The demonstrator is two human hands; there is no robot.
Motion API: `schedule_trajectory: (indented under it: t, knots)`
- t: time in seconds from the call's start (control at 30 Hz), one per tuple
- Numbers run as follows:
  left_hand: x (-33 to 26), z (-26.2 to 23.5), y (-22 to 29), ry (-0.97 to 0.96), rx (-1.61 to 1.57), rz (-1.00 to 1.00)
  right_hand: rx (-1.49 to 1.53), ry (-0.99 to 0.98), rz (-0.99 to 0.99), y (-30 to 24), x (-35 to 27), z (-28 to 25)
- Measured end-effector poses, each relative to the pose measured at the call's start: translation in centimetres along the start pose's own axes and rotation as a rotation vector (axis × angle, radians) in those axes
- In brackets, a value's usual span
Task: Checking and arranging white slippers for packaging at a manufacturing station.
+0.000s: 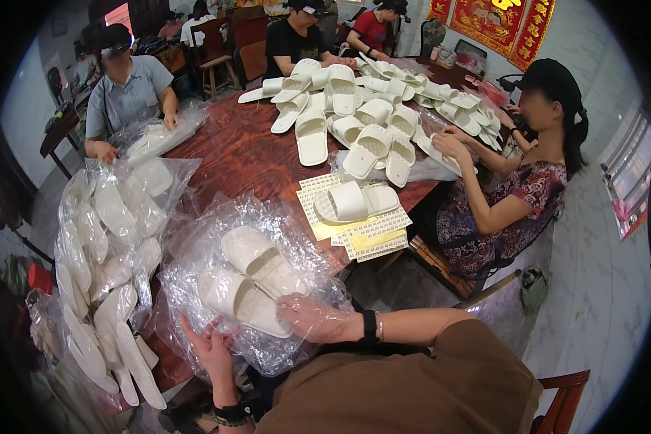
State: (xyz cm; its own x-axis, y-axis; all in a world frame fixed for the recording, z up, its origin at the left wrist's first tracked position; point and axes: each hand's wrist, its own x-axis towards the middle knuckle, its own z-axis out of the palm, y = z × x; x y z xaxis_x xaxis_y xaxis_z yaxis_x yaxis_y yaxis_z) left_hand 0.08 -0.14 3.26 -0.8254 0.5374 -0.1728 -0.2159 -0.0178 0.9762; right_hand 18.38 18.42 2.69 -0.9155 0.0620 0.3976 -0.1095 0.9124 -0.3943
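Lower centre of the frame: the left hand (211, 349) lies open-palmed against the clear plastic bag (195, 253), while the right hand (312, 318), inside the bag, closes its grip around the nearer white slipper (240, 302). A second slipper (259, 257) lies just beyond it in the bag. Farther up, loose slippers (354, 108) cover the wooden surface (246, 155).

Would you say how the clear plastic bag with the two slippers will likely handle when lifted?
The plastic bag looks thin and crinkled, so probably floppy and slippery. The slippers look like foam, likely light, and may slide inside.

Hands (267, 333) apparently bagging pale slippers (249, 278).
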Motion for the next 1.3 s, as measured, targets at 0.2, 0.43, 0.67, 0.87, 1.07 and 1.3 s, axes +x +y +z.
schedule_trajectory:
  t: [0.2, 0.43, 0.67, 0.87, 1.07, 1.3]
  knots:
    - [0.2, -0.3, -0.8, -0.034, -0.053, 0.014, -0.081, 0.008, 0.077, 1.0, 3.7, 2.1]
    - [-0.8, 0.4, 0.1, 0.001, -0.059, -0.011, -0.106, -0.249, 0.227, 2.3, 7.5, 3.6]
    - [0.8, 0.5, -0.4, -0.023, -0.072, -0.039, -0.029, -0.179, 0.098, 2.6, 8.3, 1.1]
    - [1.0, 0.7, 0.5, 0.047, -0.179, -0.021, -0.156, -0.113, -0.015, 2.9, 6.0, 1.2]
    - [0.6, 1.8, 1.7, 0.004, -0.103, 0.023, -0.220, -0.256, 0.042, 1.8, 4.5, -1.2]
    - [6.1, 1.0, 3.7, -0.040, 0.117, 0.206, -0.160, -0.150, 0.063, 0.9, 4.7, -3.1]
